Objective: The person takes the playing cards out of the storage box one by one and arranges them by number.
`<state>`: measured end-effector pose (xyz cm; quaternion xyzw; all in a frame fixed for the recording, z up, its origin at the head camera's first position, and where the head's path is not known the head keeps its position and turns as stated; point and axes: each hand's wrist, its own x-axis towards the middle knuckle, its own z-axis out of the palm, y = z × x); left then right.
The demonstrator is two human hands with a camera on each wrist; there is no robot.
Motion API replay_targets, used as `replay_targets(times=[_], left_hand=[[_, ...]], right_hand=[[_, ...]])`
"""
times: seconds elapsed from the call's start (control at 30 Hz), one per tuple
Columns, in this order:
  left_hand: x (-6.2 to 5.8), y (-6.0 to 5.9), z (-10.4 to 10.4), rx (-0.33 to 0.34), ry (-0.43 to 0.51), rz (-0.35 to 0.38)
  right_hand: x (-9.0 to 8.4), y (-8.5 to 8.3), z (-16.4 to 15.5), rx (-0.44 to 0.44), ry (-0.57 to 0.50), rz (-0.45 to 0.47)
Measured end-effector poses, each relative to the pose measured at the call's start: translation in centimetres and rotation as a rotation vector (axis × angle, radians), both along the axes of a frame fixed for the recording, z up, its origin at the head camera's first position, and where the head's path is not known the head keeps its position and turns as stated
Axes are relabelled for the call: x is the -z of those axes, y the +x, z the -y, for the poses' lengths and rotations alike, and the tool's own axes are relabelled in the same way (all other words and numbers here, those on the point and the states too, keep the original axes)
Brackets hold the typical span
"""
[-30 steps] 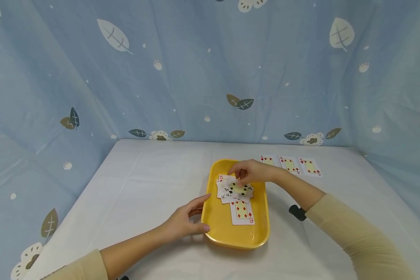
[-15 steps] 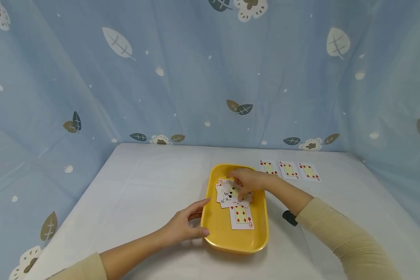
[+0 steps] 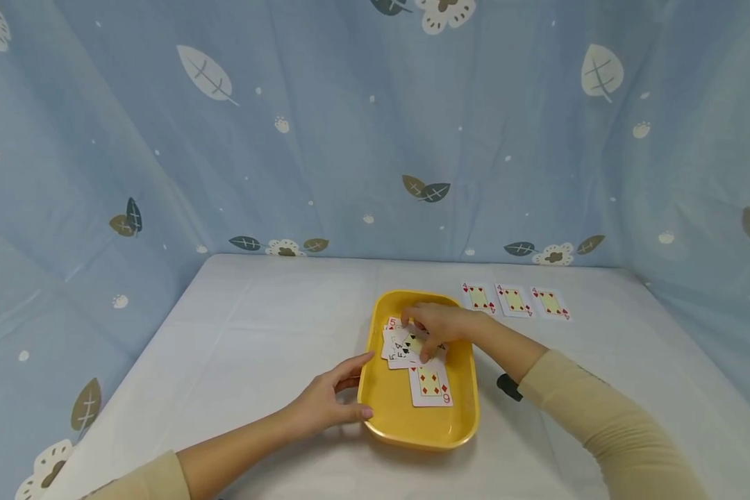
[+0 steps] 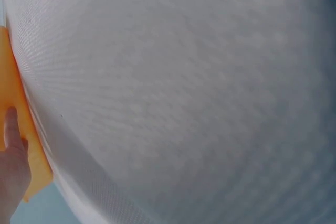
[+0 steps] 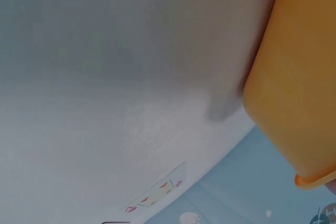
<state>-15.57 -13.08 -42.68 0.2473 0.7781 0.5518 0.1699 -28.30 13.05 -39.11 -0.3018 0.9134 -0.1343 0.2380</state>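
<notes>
Likely light, slippery: pinch white rectangular paper cards edgewise in yellow plastic tray, against spread left hand; cannot tell grip of right hand.

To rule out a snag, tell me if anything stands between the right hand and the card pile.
Nothing visible does: the right hand reaches into the yellow tray, right at the top of the card pile.

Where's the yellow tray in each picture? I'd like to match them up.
Head: the yellow tray sits just right of centre, lower half.
Left wrist: along the left edge, cut off.
Right wrist: along the right edge, cut off.
Shared landmark: the white tabletop.
</notes>
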Motion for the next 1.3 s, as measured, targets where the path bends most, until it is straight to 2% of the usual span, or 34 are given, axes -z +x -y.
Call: replay_targets(times=[0.17, 0.37, 0.63, 0.83, 0.97, 1.07, 1.2, 1.3], left_hand=[[0.0, -0.1, 0.1, 0.000, 0.011, -0.006], [0.2, -0.2, 0.1, 0.002, 0.017, -0.008], [0.3, -0.1, 0.1, 0.004, 0.026, -0.016], [0.4, -0.2, 0.1, 0.001, 0.024, -0.003], [0.4, -0.2, 0.0, 0.002, 0.034, 0.003], [0.4, -0.2, -0.1, -0.002, 0.029, 0.009], [0.5, -0.2, -0.1, -0.012, 0.016, 0.024], [0.4, -0.2, -0.1, -0.013, 0.020, 0.031]], right_hand=[[0.2, 0.2, 0.3, -0.027, 0.014, -0.043], [0.5, 0.5, 0.5, -0.006, -0.002, -0.040], [0.3, 0.3, 0.5, 0.102, -0.111, -0.014], [0.2, 0.1, 0.1, 0.059, -0.171, -0.020], [0.1, 0.1, -0.1, 0.039, -0.198, 0.017], [0.2, 0.1, -0.2, 0.057, -0.231, 0.063], [0.3, 0.0, -0.4, 0.062, -0.314, 0.132], [0.3, -0.1, -0.6, 0.033, -0.382, 0.166]])
